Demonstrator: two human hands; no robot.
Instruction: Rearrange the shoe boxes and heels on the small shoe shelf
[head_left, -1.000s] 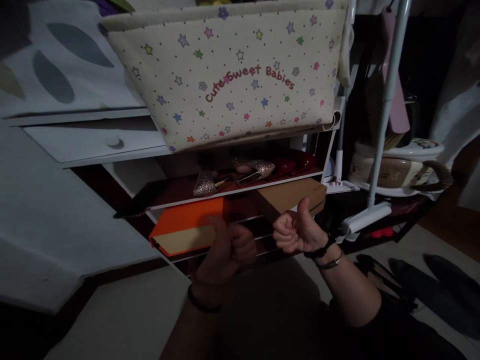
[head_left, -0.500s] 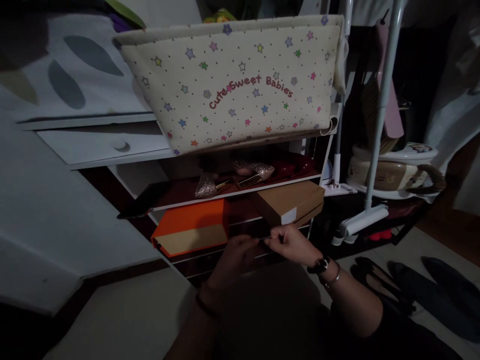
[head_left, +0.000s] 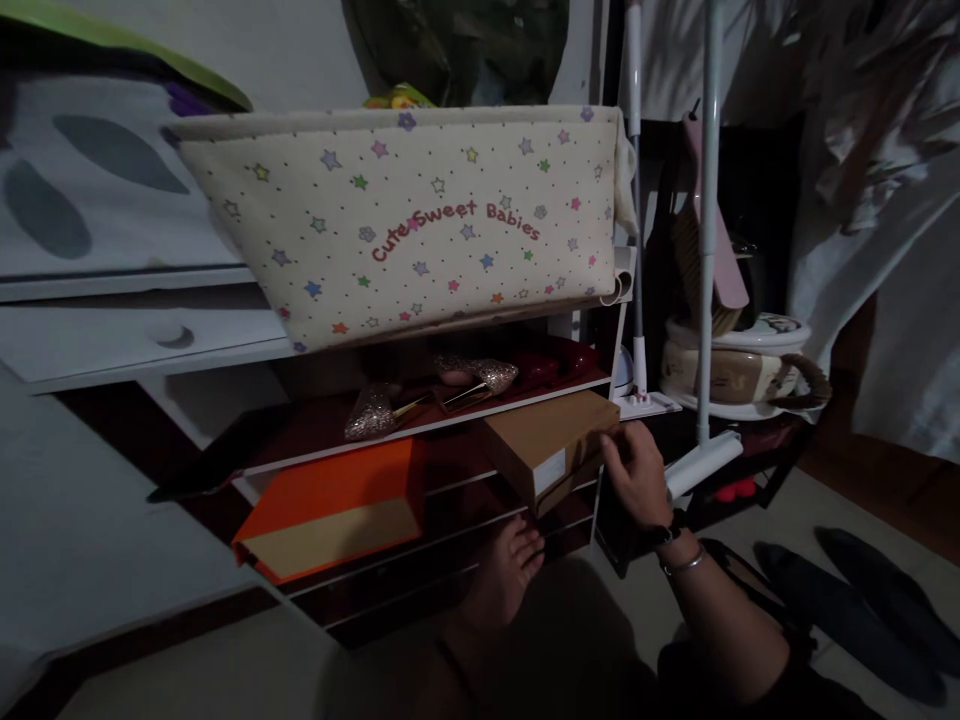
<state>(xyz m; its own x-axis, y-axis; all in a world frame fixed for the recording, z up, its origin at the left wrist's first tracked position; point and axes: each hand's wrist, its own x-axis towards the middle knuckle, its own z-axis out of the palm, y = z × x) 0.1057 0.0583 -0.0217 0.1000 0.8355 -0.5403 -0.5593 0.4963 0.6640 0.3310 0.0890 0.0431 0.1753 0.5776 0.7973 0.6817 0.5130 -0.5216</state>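
My right hand (head_left: 636, 472) is at the right end of a brown cardboard box (head_left: 551, 425) on the shelf. Its thumb is apart from the bent fingers, and the fingertips meet the box's edge; whether they press on it I cannot tell. Below the front corner of the box, my left hand (head_left: 511, 565) is open, palm turned up and inward, with nothing in it. The box has a white label (head_left: 550, 472) and juts out past the shelf's front. An orange box (head_left: 337, 490) lies to its left on the same level.
Glittery high heels (head_left: 373, 412) and dark red shoes (head_left: 536, 368) stand on the shelf above. A star-print fabric basket (head_left: 450, 215) overhangs them. To the right are a white-handled mop (head_left: 707, 300), a pink brush (head_left: 724, 265) and dark slippers (head_left: 847, 620) on the floor.
My hands have come apart from a pinch on something thin between them. The right one has moved to the box's right end, and the left has opened below the box. My view has shifted.
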